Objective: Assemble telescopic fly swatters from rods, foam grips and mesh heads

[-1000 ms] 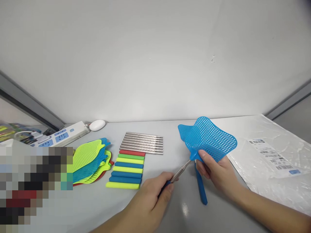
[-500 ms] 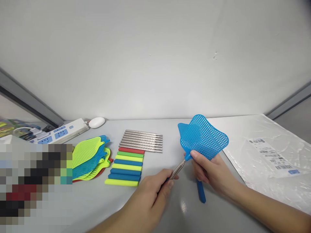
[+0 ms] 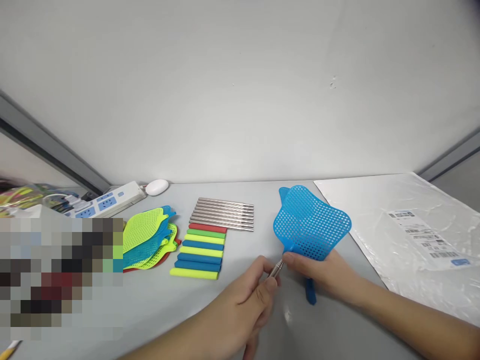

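My right hand [image 3: 325, 276] grips the neck of a blue mesh fly-swatter head [image 3: 310, 223] held up over the table. My left hand [image 3: 243, 310] is closed around a metal telescopic rod [image 3: 276, 269] that meets the swatter head's socket. A second blue swatter lies flat on the table beneath, its handle [image 3: 310, 293] poking out under my right hand.
Several metal rods [image 3: 223, 214] lie in a row, with several foam grips [image 3: 200, 251] in red, green, yellow and blue below them. A stack of swatter heads [image 3: 148, 239] lies left. A power strip [image 3: 107, 200], a white mouse [image 3: 157, 186] and a plastic mailer [image 3: 408, 230] also sit on the table.
My left hand has slid up the rod toward the swatter head, so less rod shows. The swatter head has dropped lower and come nearer to me.
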Available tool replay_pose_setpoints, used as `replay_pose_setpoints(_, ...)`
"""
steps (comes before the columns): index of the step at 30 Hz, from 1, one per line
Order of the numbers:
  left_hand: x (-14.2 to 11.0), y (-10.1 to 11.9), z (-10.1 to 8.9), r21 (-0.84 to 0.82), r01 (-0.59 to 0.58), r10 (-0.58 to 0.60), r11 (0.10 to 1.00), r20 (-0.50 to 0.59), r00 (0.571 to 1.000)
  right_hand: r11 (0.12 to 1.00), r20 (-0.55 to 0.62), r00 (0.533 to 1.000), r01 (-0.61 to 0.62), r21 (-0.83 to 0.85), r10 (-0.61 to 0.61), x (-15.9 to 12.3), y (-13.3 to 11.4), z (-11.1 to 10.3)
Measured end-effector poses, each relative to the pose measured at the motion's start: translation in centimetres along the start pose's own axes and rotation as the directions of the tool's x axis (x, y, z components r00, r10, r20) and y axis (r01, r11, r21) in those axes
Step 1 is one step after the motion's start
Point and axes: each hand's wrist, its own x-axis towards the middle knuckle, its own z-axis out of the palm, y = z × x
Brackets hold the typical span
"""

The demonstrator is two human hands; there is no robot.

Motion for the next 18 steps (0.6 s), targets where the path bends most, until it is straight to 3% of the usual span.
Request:
replay_pose_setpoints(3, -0.2, 0.4, 0.2, 0.085, 0.010, -0.008, 0.996, -0.023, 1.000, 0.999, 0.102, 0.994, -0.044, 0.018, 0.042, 0.1, 0.0, 0.0)
replay_pose_setpoints(5, -0.3, 0.5, 0.2, 0.157, 0.032, -0.025, 0.987, -0.046, 0.999, 1.000, 0.154, 0.988, -0.010, 0.029, 0.005, -0.1, 0.0, 0.0)
replay_pose_setpoints(12, -0.5, 0.7, -0.4, 0.143, 0.040, -0.039, 0.989, -0.013, 0.999, 0.994, 0.120, 0.990, 0.081, -0.074, -0.072, -1.2, -1.0, 0.0)
replay_pose_setpoints(15, -0.7, 1.1, -0.9, 0.058, 0.039, -0.042, 0.998, 0.051, 0.998, 0.993, -0.028, 0.993, 0.110, -0.046, -0.112, -0.9, -0.7, -0.9)
replay_pose_setpoints(18, -0.8, 1.4, -1.5, -0.016, 0.041, -0.039, 0.999, 0.110, 0.993, 0.982, -0.254, 0.953, 0.183, 0.042, -0.167, 0.2, -0.1, -2.9)
